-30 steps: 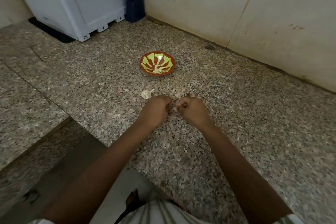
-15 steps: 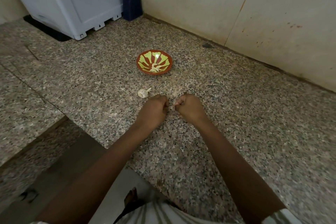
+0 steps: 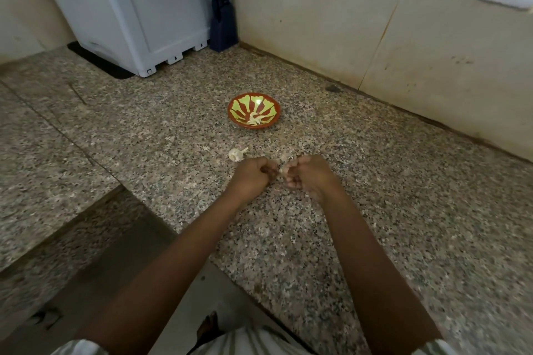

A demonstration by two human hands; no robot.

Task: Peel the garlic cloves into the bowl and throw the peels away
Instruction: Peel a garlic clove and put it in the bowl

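A speckled granite table (image 3: 375, 181) runs into a tiled corner. On it a red and green bowl (image 3: 254, 115) holds a few peeled cloves (image 3: 255, 119). Nearer, both hands are curled together, the left hand (image 3: 252, 176) and right hand (image 3: 307, 177) pinching a garlic clove (image 3: 280, 170) between them. The leftover garlic head (image 3: 237, 154) lies just beside them. Peeling seems partly done; no peels are binned yet.

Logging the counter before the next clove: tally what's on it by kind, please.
Bowl: 1
Garlic head remnant: 1
Clove held between the hands (left, right): 1
Knife block: 1
White appliance: 1
Total: 5
Peeled cloves in the bowl are too small to count.
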